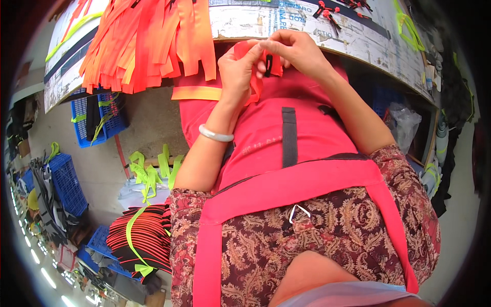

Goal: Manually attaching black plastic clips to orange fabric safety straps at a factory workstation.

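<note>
Head view: both hands (235,72) pinch flat red-orange strap (277,66) w/ small blk oblong piece (268,65).

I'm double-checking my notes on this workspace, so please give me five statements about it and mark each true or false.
1. The left hand and right hand meet at an orange-red strap. True.
2. The pale bangle is on the right wrist. False: it is on the left.
3. The apron is green. False: it is pinkish red.
4. Many orange strips hang over the near edge of the table. True.
5. A blue basket shows on the person's left. True.
</note>
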The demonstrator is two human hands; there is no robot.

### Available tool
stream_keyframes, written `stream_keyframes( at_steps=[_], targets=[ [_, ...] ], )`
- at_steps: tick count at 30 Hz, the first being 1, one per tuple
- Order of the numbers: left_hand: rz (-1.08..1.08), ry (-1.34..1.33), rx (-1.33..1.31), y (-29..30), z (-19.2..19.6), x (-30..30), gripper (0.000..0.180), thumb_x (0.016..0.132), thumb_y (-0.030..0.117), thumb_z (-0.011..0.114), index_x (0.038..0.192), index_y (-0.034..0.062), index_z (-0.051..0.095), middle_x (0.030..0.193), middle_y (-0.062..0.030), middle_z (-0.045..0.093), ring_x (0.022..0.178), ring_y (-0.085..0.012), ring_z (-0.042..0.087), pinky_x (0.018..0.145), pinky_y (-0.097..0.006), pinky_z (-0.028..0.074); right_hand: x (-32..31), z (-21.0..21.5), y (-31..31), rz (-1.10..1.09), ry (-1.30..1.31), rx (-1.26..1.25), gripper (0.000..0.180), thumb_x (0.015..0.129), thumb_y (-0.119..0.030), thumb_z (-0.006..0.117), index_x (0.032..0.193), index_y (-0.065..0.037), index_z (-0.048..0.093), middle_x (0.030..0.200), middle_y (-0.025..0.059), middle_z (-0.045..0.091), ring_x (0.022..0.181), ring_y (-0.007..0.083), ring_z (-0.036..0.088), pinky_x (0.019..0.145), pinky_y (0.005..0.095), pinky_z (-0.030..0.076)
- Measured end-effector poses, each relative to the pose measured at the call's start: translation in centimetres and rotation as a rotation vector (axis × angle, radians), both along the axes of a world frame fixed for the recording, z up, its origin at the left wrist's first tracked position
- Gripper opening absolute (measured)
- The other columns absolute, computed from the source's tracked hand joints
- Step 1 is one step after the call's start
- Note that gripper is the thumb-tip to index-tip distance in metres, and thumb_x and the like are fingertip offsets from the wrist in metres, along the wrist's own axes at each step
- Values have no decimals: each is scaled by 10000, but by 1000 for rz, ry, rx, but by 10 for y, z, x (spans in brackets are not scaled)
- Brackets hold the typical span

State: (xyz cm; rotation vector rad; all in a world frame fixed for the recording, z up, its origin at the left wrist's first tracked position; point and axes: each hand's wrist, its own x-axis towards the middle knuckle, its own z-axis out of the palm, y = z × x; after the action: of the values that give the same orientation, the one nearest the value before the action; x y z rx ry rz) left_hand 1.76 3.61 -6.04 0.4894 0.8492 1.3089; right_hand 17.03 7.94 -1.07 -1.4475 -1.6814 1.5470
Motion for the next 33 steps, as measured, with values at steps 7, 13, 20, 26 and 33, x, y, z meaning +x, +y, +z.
stream_keyframes(
  at_steps=[7, 13, 20, 26, 33],
  targets=[
    [78, 171, 107, -8, 13, -11, 54, 842, 46, 674, 883, 11, 666, 759, 4, 637, 645, -44, 532, 582, -181, 424, -9, -5, -23, 72, 151, 229, 192, 855, -156, 657, 914, 24, 624, 800, 63, 640, 705, 112, 572, 667, 252, 477],
    [38, 109, 36, 6, 32, -21, 81, 841, 69, 685, 894, 9, 675, 762, 8, 635, 621, -42, 519, 546, -184, 399, -17, -30, -44, 226, 178, 123, 238, 806, -113, 682, 999, 8, 612, 904, 164, 650, 831, 241, 631, 751, 324, 485],
    [72, -20, 30, -13, 37, -65, 154, 950, 149, 534, 977, 16, 608, 714, 40, 508, 452, -11, 312, 421, -191, 227, -33, 14, -9, 152, 202, 159, 212, 928, -187, 557, 1025, 1, 576, 751, 80, 632, 625, 118, 603, 583, 280, 475],
    [-149, 212, 106, -56, 81, -62, 134, 898, 116, 607, 905, -14, 640, 709, 23, 534, 549, -27, 423, 490, -179, 313, -102, 86, 109, 62, 581, 12, 337, 939, -317, 558, 1074, -10, 529, 767, 71, 597, 592, 135, 618, 556, 246, 511],
    [-138, -29, -32, -31, 68, -66, 138, 892, 106, 615, 956, -15, 631, 689, 13, 522, 483, -27, 352, 444, -194, 256, -123, 1, 132, 237, 120, 399, 308, 910, -278, 602, 1072, -16, 609, 779, 55, 632, 667, 109, 590, 614, 265, 500]
  ],
)
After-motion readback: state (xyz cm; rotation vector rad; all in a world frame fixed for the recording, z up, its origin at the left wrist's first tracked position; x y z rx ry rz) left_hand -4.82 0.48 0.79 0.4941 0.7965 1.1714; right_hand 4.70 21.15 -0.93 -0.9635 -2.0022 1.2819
